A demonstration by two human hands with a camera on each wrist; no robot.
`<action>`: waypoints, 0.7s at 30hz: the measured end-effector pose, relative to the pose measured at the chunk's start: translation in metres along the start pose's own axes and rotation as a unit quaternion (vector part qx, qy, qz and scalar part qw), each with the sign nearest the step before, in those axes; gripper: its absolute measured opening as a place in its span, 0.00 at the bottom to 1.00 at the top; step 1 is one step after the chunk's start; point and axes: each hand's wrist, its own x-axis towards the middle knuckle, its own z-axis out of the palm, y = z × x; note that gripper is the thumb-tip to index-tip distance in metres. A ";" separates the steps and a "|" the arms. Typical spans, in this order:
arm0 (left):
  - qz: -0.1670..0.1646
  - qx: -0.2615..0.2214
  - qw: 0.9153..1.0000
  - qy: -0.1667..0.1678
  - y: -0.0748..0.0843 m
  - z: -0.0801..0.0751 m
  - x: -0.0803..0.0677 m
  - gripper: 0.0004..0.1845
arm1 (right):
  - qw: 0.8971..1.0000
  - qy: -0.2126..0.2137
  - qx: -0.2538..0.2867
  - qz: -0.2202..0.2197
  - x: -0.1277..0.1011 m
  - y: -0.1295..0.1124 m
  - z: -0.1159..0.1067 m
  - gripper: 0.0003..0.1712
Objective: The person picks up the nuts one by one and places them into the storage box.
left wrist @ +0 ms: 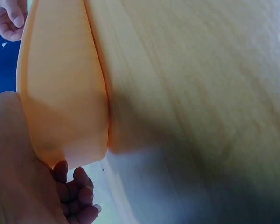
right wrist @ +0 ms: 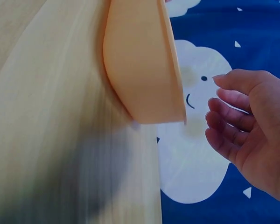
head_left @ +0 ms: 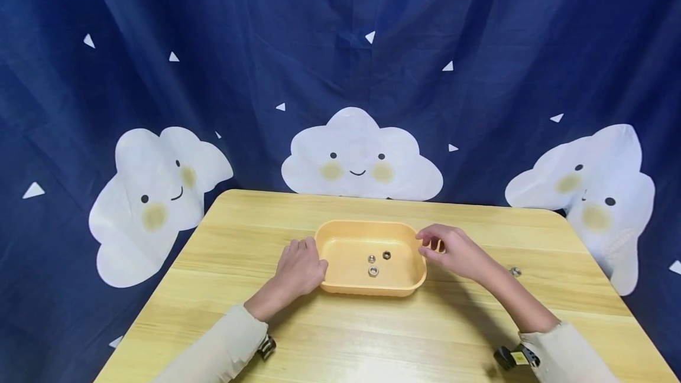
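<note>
Tray: A smooth, matte, peach-orange tray (head_left: 348,273), apparently plastic, sat on the table between the two hands; it was a rounded rectangle with a thin lip and walls that sloped inward toward the base.
Silvery nuts: Two shiny metal rings lay on the tray floor, the small nut (head_left: 372,259) just behind the larger nut (head_left: 373,271), both right of the tray's middle.
Dark nut: A darker metal nut (head_left: 386,255) with a round hole lay near them, toward the right wall.
Left hand: The left hand (head_left: 300,266) gripped the left end of the tray, thumb at the rim and fingers curled against the outside.
Right hand: The right hand (head_left: 451,250) hung beside the right rim, fingers loosely bent and slightly spread, pinching nothing; the right wrist view showed a gap between it and the tray.
Loose metal: Small shiny hardware (head_left: 515,271) lay on the table beyond the right forearm, too small to count surely.
Table: The table (head_left: 250,223) had pale yellow wood grain and rounded far corners.
Curtain: Dark blue folded cloth (head_left: 319,52) bore white triangles and smiling, scalloped clouds (head_left: 362,155).
Sleeves: Cream fabric sleeves (head_left: 218,338) ended in gathered cuffs.
</note>
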 end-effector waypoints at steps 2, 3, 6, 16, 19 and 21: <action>-0.001 0.001 1.000 0.000 0.000 0.000 0.000 0.13 | 1.000 0.002 0.002 0.004 -0.003 0.002 -0.001 0.10; -0.001 0.001 1.000 0.000 -0.001 0.000 0.000 0.13 | 1.000 0.003 0.003 0.006 -0.004 0.003 -0.002 0.10; 0.000 0.002 1.000 0.002 -0.001 0.001 0.000 0.13 | 1.000 0.012 0.004 0.009 -0.008 0.006 -0.002 0.10; 0.001 0.003 1.000 0.000 -0.001 0.000 0.001 0.13 | 0.999 0.032 0.014 0.023 -0.020 0.017 -0.006 0.11; 0.002 0.002 1.000 0.000 -0.001 0.000 0.001 0.13 | 0.999 0.036 0.018 0.029 -0.025 0.019 -0.007 0.12; 0.001 0.002 1.000 -0.002 -0.001 0.000 0.001 0.12 | 0.999 0.041 0.016 0.032 -0.029 0.021 -0.008 0.12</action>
